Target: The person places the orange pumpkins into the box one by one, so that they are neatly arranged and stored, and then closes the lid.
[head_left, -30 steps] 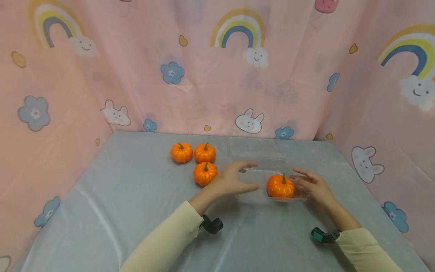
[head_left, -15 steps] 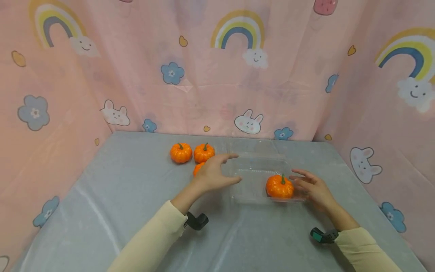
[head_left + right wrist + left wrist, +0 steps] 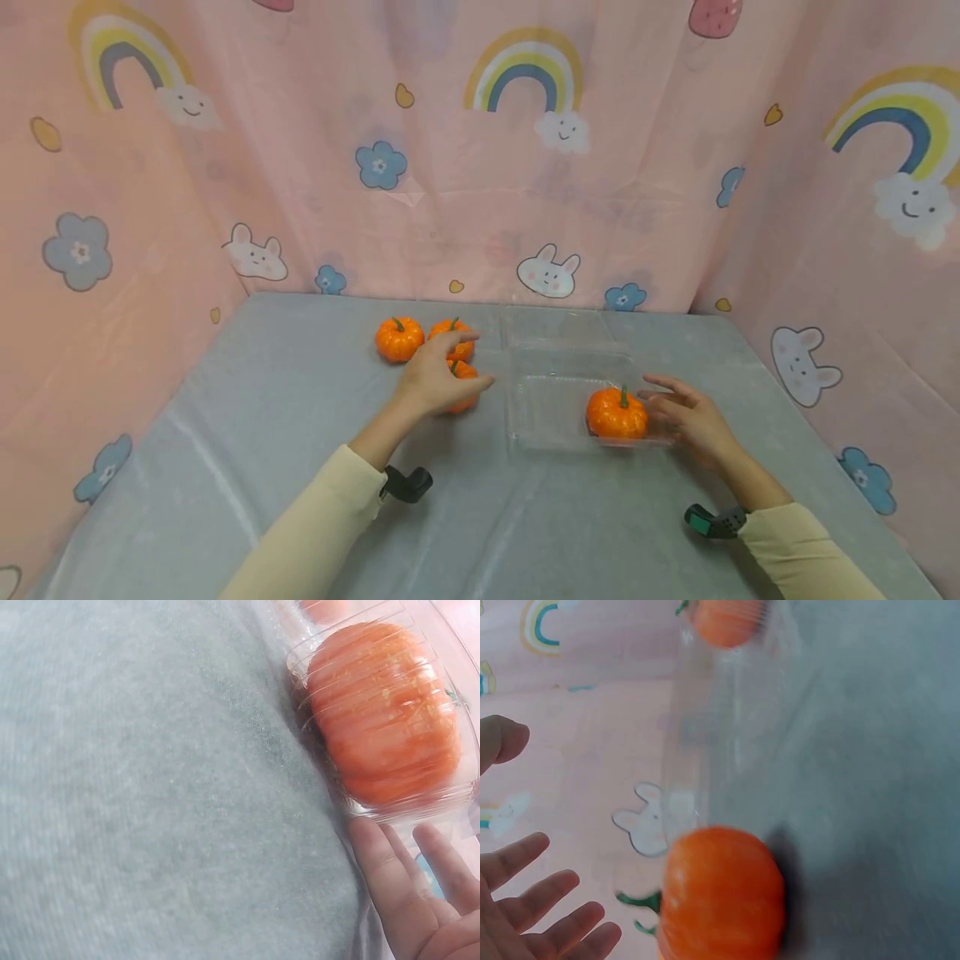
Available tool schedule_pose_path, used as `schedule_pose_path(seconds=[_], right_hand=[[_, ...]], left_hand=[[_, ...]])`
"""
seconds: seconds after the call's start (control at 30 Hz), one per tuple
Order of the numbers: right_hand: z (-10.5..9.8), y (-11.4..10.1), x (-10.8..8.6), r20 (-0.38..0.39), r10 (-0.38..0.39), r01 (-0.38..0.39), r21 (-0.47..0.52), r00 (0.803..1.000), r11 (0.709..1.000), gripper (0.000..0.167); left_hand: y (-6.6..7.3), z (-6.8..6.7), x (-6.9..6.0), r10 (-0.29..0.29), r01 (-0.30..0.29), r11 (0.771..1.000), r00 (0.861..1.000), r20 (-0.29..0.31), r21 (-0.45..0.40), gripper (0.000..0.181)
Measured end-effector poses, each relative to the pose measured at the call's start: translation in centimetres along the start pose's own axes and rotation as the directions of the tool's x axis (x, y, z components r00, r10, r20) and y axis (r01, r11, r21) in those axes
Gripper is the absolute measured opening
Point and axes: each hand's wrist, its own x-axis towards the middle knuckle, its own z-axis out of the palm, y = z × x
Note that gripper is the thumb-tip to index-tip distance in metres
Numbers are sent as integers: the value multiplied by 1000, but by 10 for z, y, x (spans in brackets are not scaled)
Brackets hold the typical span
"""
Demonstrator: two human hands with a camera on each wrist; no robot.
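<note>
On grey cloth [image 3: 600, 533], the empty, spread left hand [image 3: 429, 382] hovers beside the front mini pumpkin [image 3: 463, 371], best cupped by its sides, while the empty right hand [image 3: 693, 421] flanks a clear clamshell [image 3: 551, 410].

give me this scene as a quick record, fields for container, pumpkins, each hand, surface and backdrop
container: clear plastic container, open on top
boxed pumpkin: one orange pumpkin, at the container's right end
loose pumpkins: three, left of the container: leftmost pumpkin, back pumpkin, front pumpkin
left hand: fingers apart, near the front pumpkin, not gripping it
right hand: by the container's right end, holding nothing; contact unclear
surface: grey covered table
backdrop: pink curtain with rainbows, bunnies and flowers
</note>
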Motion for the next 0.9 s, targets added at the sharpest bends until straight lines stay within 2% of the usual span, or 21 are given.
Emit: schedule_pose_path(seconds=[0.13,0.37,0.5,0.77,0.9], right_hand=[[0,1,1,-2,4,-3,9,1000,1000,56],[1,3,2,-10,1,-1,1,1000,1000,58],[2,2,2,-10,3,-3,-10,1000,1000,59],[2,1,1,-13,7,-7,-8,1000,1000,60],[2,1,0,-15,4,-4,-1,1000,1000,59]], left_hand=[[-12,-4,-1,-42,42,999,999,-18,7,64],[-36,-3,-1,-45,45,999,999,-10,-21,62],[-46,-1,-1,-71,71,997,997,-11,-27,60],[-58,3,1,-120,120,992,993,6,-41,61],[-61,5,2,-124,125,991,992,10,-39,62]])
